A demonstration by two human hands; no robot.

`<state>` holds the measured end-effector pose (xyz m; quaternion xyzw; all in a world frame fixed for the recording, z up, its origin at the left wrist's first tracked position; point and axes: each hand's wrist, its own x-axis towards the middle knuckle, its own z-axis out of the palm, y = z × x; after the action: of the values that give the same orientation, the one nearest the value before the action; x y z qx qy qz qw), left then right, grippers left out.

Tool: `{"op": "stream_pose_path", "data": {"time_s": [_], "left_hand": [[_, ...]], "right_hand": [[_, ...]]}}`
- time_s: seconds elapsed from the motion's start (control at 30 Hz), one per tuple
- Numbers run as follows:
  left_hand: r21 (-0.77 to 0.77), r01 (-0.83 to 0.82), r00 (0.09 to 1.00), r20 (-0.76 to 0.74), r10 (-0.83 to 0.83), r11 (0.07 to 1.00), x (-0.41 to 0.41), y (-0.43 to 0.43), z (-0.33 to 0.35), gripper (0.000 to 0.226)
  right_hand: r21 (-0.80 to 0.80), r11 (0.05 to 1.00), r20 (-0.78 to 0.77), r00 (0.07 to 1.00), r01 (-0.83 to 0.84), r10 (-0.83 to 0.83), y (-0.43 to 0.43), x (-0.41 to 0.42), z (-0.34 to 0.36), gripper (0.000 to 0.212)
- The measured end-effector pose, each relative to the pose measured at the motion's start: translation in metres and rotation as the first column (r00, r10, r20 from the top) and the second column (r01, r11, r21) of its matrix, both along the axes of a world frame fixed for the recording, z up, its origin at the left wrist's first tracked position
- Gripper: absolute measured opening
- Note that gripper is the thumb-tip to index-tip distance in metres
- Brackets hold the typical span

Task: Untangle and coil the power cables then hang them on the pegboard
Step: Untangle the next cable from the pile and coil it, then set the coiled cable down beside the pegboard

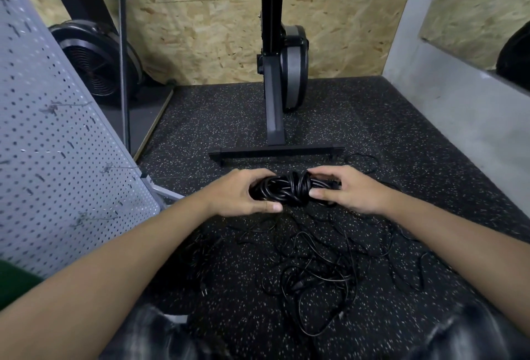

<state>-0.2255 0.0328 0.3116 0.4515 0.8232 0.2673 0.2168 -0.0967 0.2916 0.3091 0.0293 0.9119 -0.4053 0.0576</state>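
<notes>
A black power cable wound into a tight bundle [289,189], with turns wrapped around its middle, is held above the floor between both hands. My left hand [239,193] grips its left end, thumb underneath. My right hand [344,189] pinches its right end with thumb and fingers. Below the bundle a tangle of thin black cables [315,268] lies spread on the speckled floor, with a plug visible near my knees. The grey perforated pegboard [54,141] leans at the left with several small hooks on it.
A black exercise machine stand [276,153] with a crossbar foot stands just beyond my hands. A fan wheel [94,64] sits at the back left behind a thin pole. Chipboard wall at the back, grey wall [447,95] at the right.
</notes>
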Motion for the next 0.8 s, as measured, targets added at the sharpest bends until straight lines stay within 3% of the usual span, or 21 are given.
{"op": "stream_pose_path", "data": {"time_s": [0.17, 0.23, 0.37, 0.5, 0.67, 0.8], "left_hand": [[-0.049, -0.076, 0.985, -0.158, 0.068, 0.996, -0.006, -0.018, -0.009, 0.094], [-0.063, -0.097, 0.984, -0.157, 0.086, 0.993, -0.004, -0.023, -0.007, 0.103], [-0.068, -0.128, 0.989, -0.08, 0.122, 0.99, -0.007, -0.029, -0.002, 0.083], [-0.213, -0.187, 0.981, -0.099, 0.169, 0.959, -0.018, -0.037, 0.001, 0.059], [-0.325, -0.269, 0.96, -0.166, 0.225, 0.907, -0.039, -0.054, -0.005, 0.071], [-0.388, -0.428, 0.902, -0.128, 0.412, 0.816, -0.058, -0.092, -0.034, 0.073]], "right_hand": [[0.069, 0.998, -0.09, 0.996, -0.01, 0.016, -0.012, -0.026, -0.002, 0.048], [0.063, 0.998, -0.106, 0.994, -0.03, 0.036, -0.019, -0.036, -0.005, 0.046], [0.043, 0.997, -0.104, 0.992, -0.063, 0.068, -0.032, -0.052, -0.011, 0.044], [0.04, 0.996, -0.062, 0.995, -0.074, 0.076, -0.048, -0.066, -0.019, 0.045], [0.136, 0.988, 0.064, 0.996, -0.07, 0.062, -0.068, -0.083, -0.034, 0.068], [0.273, 0.953, 0.175, 0.981, -0.133, 0.087, -0.074, -0.092, -0.051, 0.076]]}}
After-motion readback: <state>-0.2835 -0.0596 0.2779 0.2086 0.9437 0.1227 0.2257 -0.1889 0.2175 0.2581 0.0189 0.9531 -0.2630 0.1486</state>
